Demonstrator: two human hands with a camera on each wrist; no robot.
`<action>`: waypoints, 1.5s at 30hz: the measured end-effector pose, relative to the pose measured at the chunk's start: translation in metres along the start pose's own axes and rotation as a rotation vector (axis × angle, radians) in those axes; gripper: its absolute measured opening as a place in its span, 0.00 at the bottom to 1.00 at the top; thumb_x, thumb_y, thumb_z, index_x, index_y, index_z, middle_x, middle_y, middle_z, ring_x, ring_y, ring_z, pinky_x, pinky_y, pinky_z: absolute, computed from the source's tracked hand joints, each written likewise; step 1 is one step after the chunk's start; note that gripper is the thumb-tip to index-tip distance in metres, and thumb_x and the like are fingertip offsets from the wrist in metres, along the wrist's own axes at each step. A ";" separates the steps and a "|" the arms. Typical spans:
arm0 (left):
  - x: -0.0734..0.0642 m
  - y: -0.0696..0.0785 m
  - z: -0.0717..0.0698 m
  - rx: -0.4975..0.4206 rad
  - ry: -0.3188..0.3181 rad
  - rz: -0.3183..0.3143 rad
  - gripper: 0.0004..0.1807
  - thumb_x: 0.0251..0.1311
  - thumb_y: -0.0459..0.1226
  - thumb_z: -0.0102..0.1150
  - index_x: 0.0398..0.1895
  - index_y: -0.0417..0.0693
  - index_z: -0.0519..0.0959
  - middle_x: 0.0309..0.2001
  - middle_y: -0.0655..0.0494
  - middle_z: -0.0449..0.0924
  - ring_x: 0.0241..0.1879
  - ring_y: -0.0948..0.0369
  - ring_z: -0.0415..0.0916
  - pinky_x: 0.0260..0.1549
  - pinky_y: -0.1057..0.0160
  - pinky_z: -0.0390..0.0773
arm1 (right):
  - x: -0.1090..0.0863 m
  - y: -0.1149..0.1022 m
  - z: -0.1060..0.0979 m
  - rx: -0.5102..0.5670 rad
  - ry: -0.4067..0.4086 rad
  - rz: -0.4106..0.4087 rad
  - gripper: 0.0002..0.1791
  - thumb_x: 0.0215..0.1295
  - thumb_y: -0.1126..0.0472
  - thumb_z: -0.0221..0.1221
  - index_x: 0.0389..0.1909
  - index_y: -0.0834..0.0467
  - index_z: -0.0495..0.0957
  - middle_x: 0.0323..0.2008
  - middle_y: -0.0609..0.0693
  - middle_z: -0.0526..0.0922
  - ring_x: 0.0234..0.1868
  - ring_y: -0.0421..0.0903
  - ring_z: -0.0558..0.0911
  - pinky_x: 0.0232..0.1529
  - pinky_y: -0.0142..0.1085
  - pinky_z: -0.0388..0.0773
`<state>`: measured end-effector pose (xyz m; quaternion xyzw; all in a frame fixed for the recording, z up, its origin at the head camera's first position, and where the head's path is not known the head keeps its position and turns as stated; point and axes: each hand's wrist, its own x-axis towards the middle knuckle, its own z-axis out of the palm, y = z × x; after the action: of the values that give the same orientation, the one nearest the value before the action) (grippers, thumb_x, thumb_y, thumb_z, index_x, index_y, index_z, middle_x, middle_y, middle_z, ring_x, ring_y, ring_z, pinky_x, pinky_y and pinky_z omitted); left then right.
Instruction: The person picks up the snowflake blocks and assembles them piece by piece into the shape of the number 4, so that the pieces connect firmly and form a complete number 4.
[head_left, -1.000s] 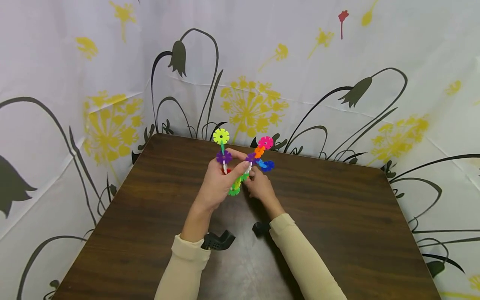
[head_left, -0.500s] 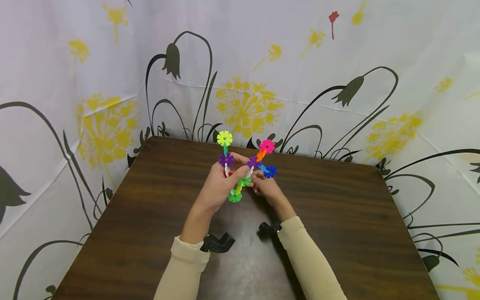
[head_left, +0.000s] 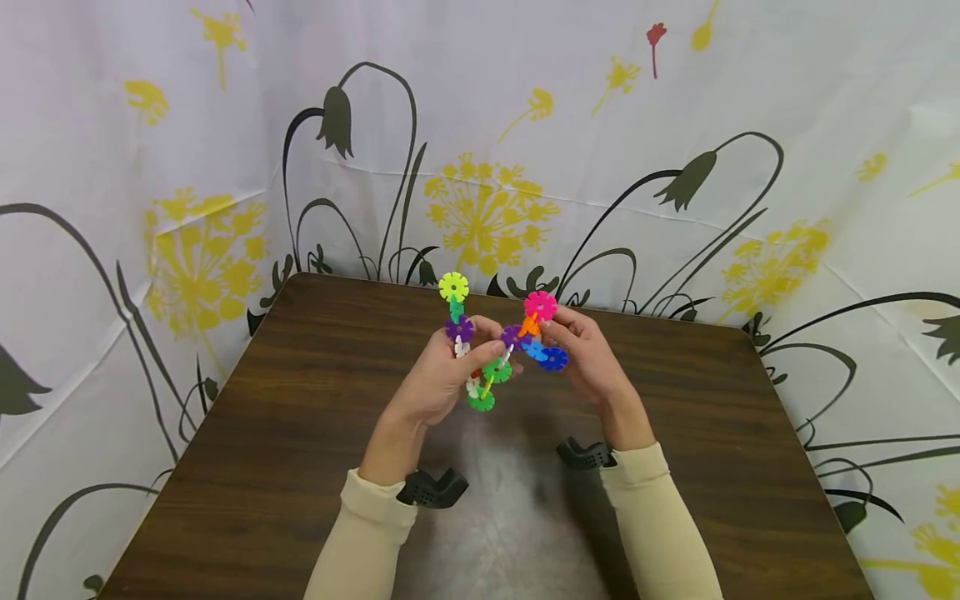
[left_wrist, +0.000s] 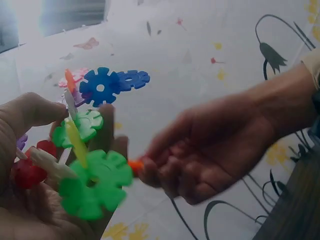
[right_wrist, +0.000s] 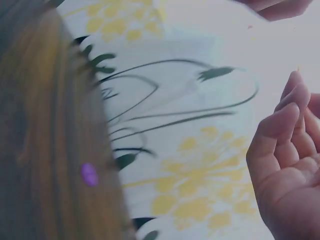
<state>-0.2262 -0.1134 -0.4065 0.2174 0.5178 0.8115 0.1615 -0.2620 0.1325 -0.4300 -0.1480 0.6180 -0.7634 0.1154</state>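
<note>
My left hand (head_left: 435, 379) grips a branching chain of interlocking flower discs (head_left: 497, 372), thumb across its middle. A yellow-green disc (head_left: 453, 287) tops the left branch. On the right branch are a pink disc (head_left: 541, 306), an orange disc (head_left: 530, 325) and a blue disc (head_left: 554, 359). My right hand (head_left: 596, 362) pinches that branch around the pink and orange discs; its fingertips are partly hidden behind them. In the left wrist view a green disc (left_wrist: 97, 185) is nearest, and the blurred right hand (left_wrist: 215, 150) has its fingers at a small orange piece (left_wrist: 135, 167).
A dark wooden table (head_left: 300, 433) lies under both hands. A white curtain (head_left: 585, 150) printed with flowers hangs behind it. Black wrist cameras sit on both wrists. The right wrist view shows a small purple spot (right_wrist: 89, 174) over the table; I cannot tell what it is.
My right hand has moved from below and behind the chain up and right to the pink and orange discs. My left hand keeps its grip, with the chain slightly lower in view.
</note>
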 end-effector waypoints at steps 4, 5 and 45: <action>-0.001 -0.001 0.003 -0.015 -0.041 -0.037 0.04 0.77 0.36 0.63 0.47 0.44 0.81 0.37 0.53 0.88 0.37 0.60 0.88 0.42 0.64 0.89 | -0.006 -0.021 0.002 0.004 -0.107 -0.082 0.17 0.84 0.68 0.48 0.59 0.57 0.84 0.36 0.47 0.84 0.34 0.40 0.79 0.38 0.27 0.82; -0.001 -0.002 0.004 -0.012 -0.052 -0.040 0.06 0.76 0.37 0.64 0.47 0.44 0.81 0.36 0.53 0.88 0.36 0.60 0.88 0.42 0.64 0.89 | -0.007 -0.024 0.003 0.007 -0.134 -0.095 0.17 0.84 0.68 0.48 0.59 0.57 0.84 0.35 0.47 0.83 0.33 0.41 0.79 0.37 0.27 0.81; -0.002 -0.010 0.020 0.070 -0.285 -0.033 0.37 0.64 0.59 0.72 0.53 0.32 0.77 0.37 0.58 0.84 0.35 0.62 0.84 0.37 0.68 0.86 | -0.013 -0.046 0.017 -0.040 -0.617 -0.326 0.18 0.82 0.55 0.55 0.64 0.52 0.84 0.43 0.47 0.83 0.44 0.42 0.78 0.42 0.30 0.83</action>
<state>-0.2143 -0.0950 -0.4087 0.3273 0.5211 0.7512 0.2389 -0.2437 0.1311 -0.3824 -0.4710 0.5371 -0.6787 0.1705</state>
